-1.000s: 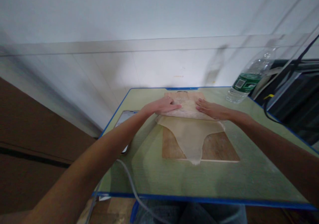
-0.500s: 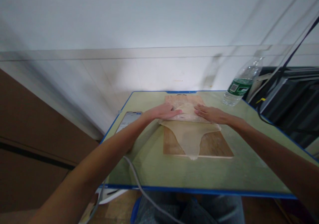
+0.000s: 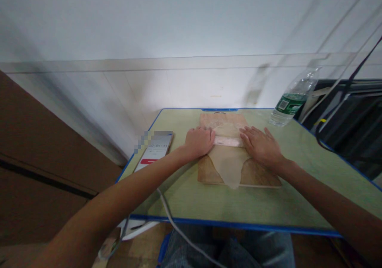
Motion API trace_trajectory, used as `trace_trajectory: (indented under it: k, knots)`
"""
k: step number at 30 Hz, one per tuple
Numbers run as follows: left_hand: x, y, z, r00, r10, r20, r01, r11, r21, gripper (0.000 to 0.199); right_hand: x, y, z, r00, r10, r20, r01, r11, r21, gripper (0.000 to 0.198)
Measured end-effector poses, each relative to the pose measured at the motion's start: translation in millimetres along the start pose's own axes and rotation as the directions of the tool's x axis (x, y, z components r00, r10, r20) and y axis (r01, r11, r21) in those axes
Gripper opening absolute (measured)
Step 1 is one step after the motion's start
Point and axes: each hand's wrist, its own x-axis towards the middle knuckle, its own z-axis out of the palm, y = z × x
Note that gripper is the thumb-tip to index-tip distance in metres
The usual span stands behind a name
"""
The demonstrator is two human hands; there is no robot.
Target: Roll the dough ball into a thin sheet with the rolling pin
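A thin, pale dough sheet (image 3: pixel 228 164) lies on a wooden board (image 3: pixel 205 172), its near end tapering toward the board's front edge. Across it runs a straight, whitish, floury roll (image 3: pixel 228 141). Whether this is a rolling pin or rolled-up dough I cannot tell. My left hand (image 3: pixel 199 140) is closed over the roll's left end, fingers curled. At the other end my right hand (image 3: pixel 261 146) lies palm down, fingers stretched out and resting on it. Both ends of the roll are hidden under the hands. More dough (image 3: pixel 228 129) shows beyond it.
A phone (image 3: pixel 155 150) with a running timer lies left of the board on the green table (image 3: pixel 179 204). A water bottle (image 3: pixel 289 101) stands at the back right. A grey cable (image 3: pixel 167 212) hangs over the front edge. Dark items (image 3: pixel 355 121) sit at the right.
My hands have moved apart and toward me, from the middle of the dough to the roll's two ends. The left fingers have curled in. More of the phone shows.
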Motion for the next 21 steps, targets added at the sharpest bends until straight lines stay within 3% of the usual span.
trace_trajectory:
  k: [6, 10, 14, 21]
  knots:
    - [20, -7, 5, 0.998, 0.001, 0.065, 0.005, 0.996, -0.089, 0.063, 17, 8, 3, 0.989, -0.067, 0.131, 0.066, 0.998, 0.012, 0.061]
    - [26, -14, 8, 0.994, 0.092, 0.065, -0.083, 0.989, -0.123, 0.069, 29, 20, 6, 0.959, -0.166, 0.231, 0.14, 0.982, 0.125, 0.07]
    - [37, -21, 10, 0.973, 0.19, 0.131, -0.171, 0.975, -0.141, 0.072, 41, 29, 10, 0.926, -0.188, 0.327, 0.119, 0.968, 0.22, 0.075]
    - [71, -29, 12, 0.931, 0.256, 0.261, -0.196, 0.952, -0.234, 0.067, 67, 48, 28, 0.893, -0.235, 0.385, 0.095, 0.932, 0.349, 0.07]
